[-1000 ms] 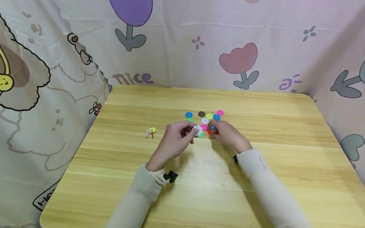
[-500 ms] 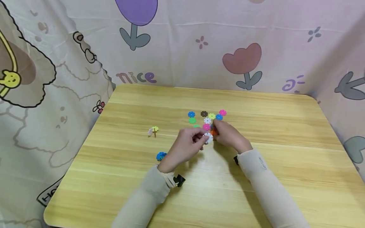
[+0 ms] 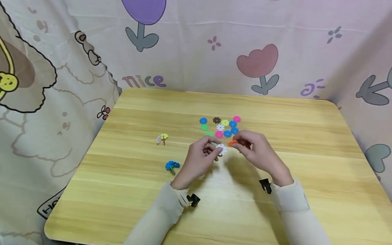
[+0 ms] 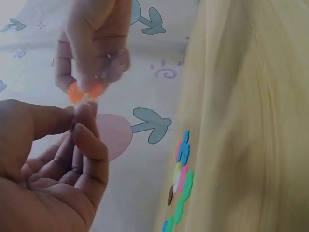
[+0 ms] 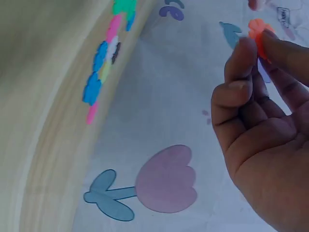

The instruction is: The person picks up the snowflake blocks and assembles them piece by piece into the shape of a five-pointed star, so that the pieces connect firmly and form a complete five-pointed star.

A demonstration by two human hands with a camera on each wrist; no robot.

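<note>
Hands meet above the counter [image 3: 275, 112]: your left hand [image 3: 200, 158] pinches a white disc [image 3: 222, 149], your right hand [image 3: 258, 153] pinches an orange disc [image 3: 232, 143], beside loose coloured discs [image 3: 222, 126].

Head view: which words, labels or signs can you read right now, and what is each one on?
"nice" in pink and purple letters on the patterned cloth backdrop behind the table.
Black outlined letters on the cloth at the lower left: cut off by the table, unreadable.
Purple squiggle on the cloth at the right: a decoration, no readable word.
Nothing else is legible.
</note>
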